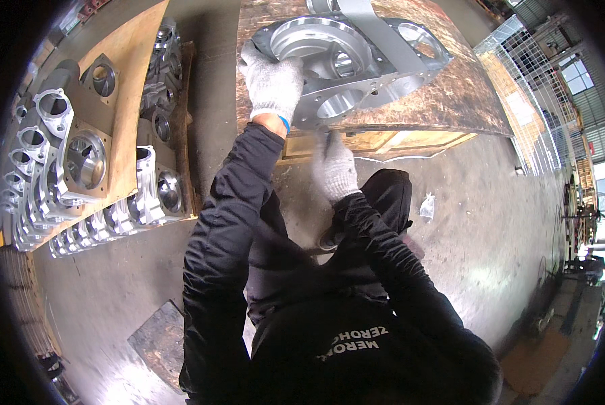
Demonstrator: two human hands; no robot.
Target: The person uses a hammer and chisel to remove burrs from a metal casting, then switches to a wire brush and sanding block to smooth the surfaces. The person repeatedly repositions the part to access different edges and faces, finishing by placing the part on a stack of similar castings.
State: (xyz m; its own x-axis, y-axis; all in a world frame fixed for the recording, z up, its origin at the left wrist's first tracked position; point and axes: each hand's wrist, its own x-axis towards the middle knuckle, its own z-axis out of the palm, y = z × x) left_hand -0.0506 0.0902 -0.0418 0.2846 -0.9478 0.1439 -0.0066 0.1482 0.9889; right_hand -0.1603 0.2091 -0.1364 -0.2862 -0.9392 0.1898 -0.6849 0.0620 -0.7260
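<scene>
A large machined metal casting lies on the wooden worktable, with a wide round bore and smaller openings. My left hand, in a light knitted glove, grips the casting's left edge; part of its fingers is hidden. Just below the casting's near face is my gloved right hand, slightly blurred. Its fingers are closed, and a small dark thing shows at their tips, too unclear to name.
To the left, similar castings stand in rows on stacked pallets, with a plywood sheet between the layers. A wire mesh cage is at the right. Scraps lie on the concrete floor: a clear plastic bag and a dark flat board.
</scene>
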